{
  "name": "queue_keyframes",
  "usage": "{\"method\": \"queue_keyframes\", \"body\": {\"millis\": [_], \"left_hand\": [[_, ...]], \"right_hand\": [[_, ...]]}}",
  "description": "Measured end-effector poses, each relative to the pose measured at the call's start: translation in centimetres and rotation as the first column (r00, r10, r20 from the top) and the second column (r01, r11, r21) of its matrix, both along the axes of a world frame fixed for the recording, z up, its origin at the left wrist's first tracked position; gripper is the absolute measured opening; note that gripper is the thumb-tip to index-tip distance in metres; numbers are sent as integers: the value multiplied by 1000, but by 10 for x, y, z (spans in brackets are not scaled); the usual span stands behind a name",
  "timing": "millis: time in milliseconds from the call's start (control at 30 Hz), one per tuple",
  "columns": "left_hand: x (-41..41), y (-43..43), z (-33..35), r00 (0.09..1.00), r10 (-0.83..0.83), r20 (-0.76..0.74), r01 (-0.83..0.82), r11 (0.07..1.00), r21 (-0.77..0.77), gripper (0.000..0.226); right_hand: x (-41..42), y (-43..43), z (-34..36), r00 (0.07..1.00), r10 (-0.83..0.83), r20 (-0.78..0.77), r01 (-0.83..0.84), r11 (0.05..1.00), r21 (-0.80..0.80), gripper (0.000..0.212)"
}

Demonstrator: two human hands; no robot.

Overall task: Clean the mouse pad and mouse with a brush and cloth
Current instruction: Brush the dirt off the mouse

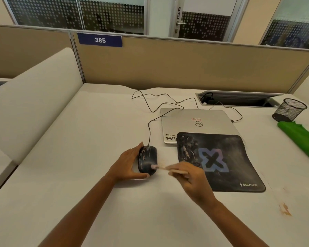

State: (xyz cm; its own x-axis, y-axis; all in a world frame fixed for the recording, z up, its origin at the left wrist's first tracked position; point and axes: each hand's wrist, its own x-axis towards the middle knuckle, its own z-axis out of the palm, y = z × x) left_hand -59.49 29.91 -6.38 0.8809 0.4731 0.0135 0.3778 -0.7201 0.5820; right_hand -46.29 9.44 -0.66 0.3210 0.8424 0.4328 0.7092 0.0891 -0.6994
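A dark wired mouse (148, 157) with pale smudges lies on the white desk, left of the black mouse pad (221, 163), which bears a blue X and partly overlaps a shut laptop. My left hand (128, 164) cups the mouse from its left side, with the thumb under its near end and straight fingers along its flank. My right hand (189, 177) pinches a thin pale brush (165, 168). The brush's pink tip touches the mouse's near right side. A green cloth (300, 138) lies at the right edge of the desk.
A silver laptop (196, 122) lies shut behind the pad, with the mouse cable looping to its left. A black mesh pen cup (289, 109) stands at the back right by a cable hatch (237, 98). Brown stains (285, 209) mark the desk at near right.
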Motion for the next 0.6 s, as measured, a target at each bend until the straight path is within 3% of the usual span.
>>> {"method": "queue_keyframes", "body": {"millis": [100, 200, 400, 600], "left_hand": [[-1, -2, 1, 1000, 5, 14, -5, 1000, 5, 122], [-1, -3, 2, 1000, 11, 14, -12, 1000, 5, 122], [-2, -2, 3, 1000, -6, 12, 6, 1000, 10, 133], [-1, -1, 0, 1000, 5, 20, -5, 1000, -4, 121]], "right_hand": [[16, 28, 3, 991, -124, -45, 127, 989, 79, 16], [25, 54, 4, 975, -187, -118, 191, 981, 23, 16], [21, 39, -4, 972, -160, -174, 162, 987, -5, 14], [2, -17, -18, 979, -78, -191, 72, 997, -41, 25]]}}
